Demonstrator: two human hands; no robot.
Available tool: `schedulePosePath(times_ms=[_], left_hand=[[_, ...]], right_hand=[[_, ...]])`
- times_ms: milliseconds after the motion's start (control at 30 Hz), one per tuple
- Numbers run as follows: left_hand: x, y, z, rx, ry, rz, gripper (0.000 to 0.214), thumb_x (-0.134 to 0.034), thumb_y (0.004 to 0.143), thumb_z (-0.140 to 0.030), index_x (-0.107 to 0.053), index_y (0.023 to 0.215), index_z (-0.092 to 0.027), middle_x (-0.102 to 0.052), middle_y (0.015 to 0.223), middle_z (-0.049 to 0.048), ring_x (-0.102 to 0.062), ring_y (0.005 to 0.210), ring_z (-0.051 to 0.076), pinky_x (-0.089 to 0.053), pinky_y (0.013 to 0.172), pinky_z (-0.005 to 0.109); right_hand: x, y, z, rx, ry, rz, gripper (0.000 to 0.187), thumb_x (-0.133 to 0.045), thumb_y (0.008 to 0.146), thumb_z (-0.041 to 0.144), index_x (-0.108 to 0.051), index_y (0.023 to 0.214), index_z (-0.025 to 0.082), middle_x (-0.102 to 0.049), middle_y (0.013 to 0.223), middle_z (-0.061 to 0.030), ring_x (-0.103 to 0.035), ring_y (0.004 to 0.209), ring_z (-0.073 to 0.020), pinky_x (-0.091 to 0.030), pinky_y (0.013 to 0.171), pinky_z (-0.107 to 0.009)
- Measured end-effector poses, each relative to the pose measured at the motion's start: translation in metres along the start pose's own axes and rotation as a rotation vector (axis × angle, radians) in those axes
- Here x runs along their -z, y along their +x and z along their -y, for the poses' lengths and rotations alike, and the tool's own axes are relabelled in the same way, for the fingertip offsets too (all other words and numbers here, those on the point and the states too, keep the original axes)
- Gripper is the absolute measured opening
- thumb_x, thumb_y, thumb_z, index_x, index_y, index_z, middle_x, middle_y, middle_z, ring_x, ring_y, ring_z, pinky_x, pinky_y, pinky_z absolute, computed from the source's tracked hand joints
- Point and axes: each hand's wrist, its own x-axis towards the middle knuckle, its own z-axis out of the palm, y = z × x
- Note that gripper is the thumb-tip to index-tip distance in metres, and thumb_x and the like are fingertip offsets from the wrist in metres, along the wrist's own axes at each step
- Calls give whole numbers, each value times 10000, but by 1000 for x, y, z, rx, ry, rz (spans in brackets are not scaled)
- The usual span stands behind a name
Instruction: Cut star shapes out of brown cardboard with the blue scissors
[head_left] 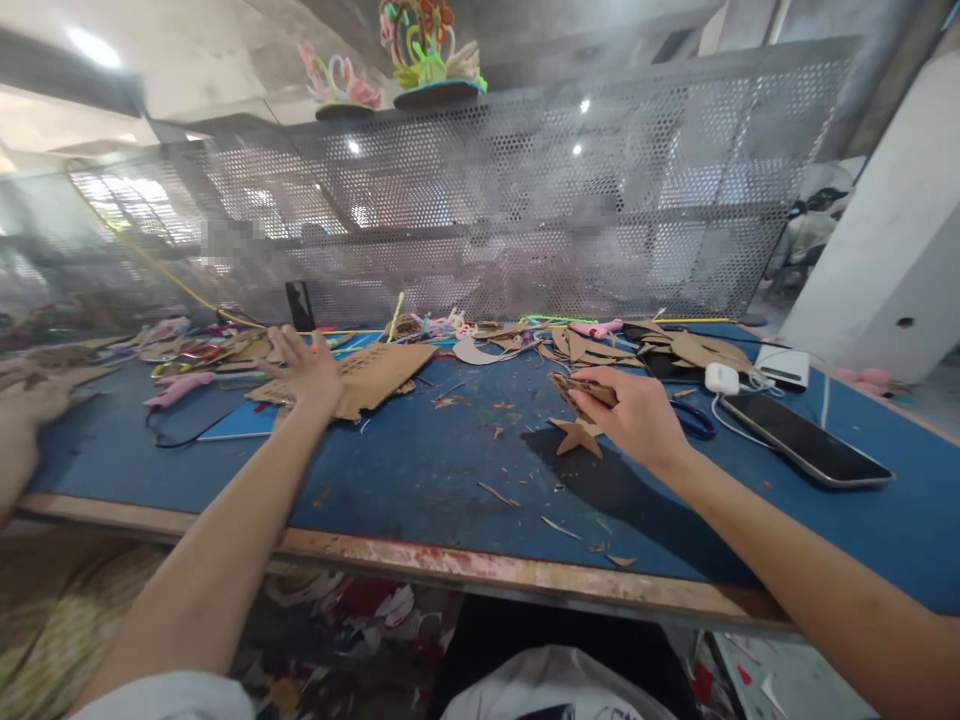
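My left hand (pixel 307 372) reaches forward over the blue table (pixel 420 470) with its fingers spread, resting on or just above a flat sheet of brown cardboard (pixel 379 375). My right hand (pixel 634 410) is closed on a small stack of cut cardboard pieces (pixel 581 390). A star-like cardboard cutout (pixel 576 437) lies on the table just below that hand. Small cardboard scraps are scattered between my two hands.
A phone (pixel 806 437) lies at the right with a white charger (pixel 721 378) and cable. More cardboard cutouts (pixel 690 348) and pink pipe cleaners (pixel 180 388) lie along the back. A perforated metal screen (pixel 525 200) stands behind. Another person's hand (pixel 30 400) shows at far left.
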Motion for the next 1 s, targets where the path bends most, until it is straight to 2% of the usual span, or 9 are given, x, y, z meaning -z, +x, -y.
schedulePosePath(times_ms=[67, 133, 233, 333, 400, 567, 667, 767, 1000], left_hand=[[-3, 4, -28, -50, 25, -95, 549, -446, 910, -277, -338, 1376, -9, -27, 1556, 284, 94, 1441, 381, -34, 1091, 633], [-4, 2, -68, -255, -91, 12, 594, -648, 778, -370, -519, 1250, -34, -285, 1494, 282, -155, 1421, 403, -178, 1108, 556], [-1, -24, -137, -486, -546, 490, 401, -560, 820, -461, -675, 1024, -135, -649, 1171, 162, -579, 1135, 300, -436, 966, 428], [2, -72, -189, -515, -1024, 1050, 326, -583, 807, -436, -695, 943, -162, -715, 987, 123, -681, 902, 236, -532, 778, 352], [1, -100, -203, -547, -1155, 1215, 296, -699, 731, -321, -670, 989, -180, -712, 1010, 96, -687, 861, 213, -546, 727, 322], [-14, -110, -187, -211, -1458, 1025, 335, -705, 742, -279, -620, 1051, -183, -689, 1093, 100, -686, 846, 215, -574, 677, 332], [-24, -92, -169, -18, -1619, 874, 327, -685, 749, -214, -600, 1064, -198, -678, 1118, 84, -672, 902, 212, -579, 769, 399], [-32, -79, -160, 121, -1725, 781, 293, -623, 774, -156, -580, 1056, -220, -695, 1044, 57, -680, 846, 192, -561, 817, 491], [-51, -79, -155, 298, -1792, 798, 222, -451, 910, -298, -558, 1090, -226, -705, 1013, 80, -698, 815, 223, -566, 757, 545]], right_hand=[[4, 4, 1, 15, 51, -76, 177, -593, 829, 290, -708, 928, 198, -745, 956, -78, -689, 894, -251, -517, 804, -353], [8, 7, 1, -37, 117, -134, 158, -620, 805, 310, -706, 876, 198, -741, 908, -69, -682, 868, -245, -513, 802, -354], [11, 12, -1, -255, 271, -177, 211, -684, 728, 383, -687, 820, 193, -721, 812, -53, -664, 753, -232, -517, 719, -351], [9, 15, -7, -438, 488, -190, 307, -728, 659, 445, -656, 820, 195, -685, 732, -31, -625, 651, -202, -505, 615, -317], [7, 17, -12, -490, 615, -184, 354, -689, 687, 523, -638, 830, 203, -669, 714, -22, -607, 621, -187, -490, 581, -300], [3, 20, -32, -449, 541, 28, 594, -287, 891, 629, -682, 831, 189, -696, 769, -70, -636, 703, -213, -480, 633, -322], [2, 14, -44, -217, 108, 369, 329, -565, 811, 455, -720, 746, 173, -710, 826, -94, -632, 834, -251, -456, 750, -330], [-2, 8, -51, -46, -62, 667, 121, -671, 720, 279, -740, 726, 180, -717, 859, -90, -630, 846, -239, -442, 782, -314], [-2, 8, -52, -121, 57, 769, 110, -656, 699, 276, -696, 723, 177, -715, 869, -78, -634, 836, -228, -458, 778, -320]])
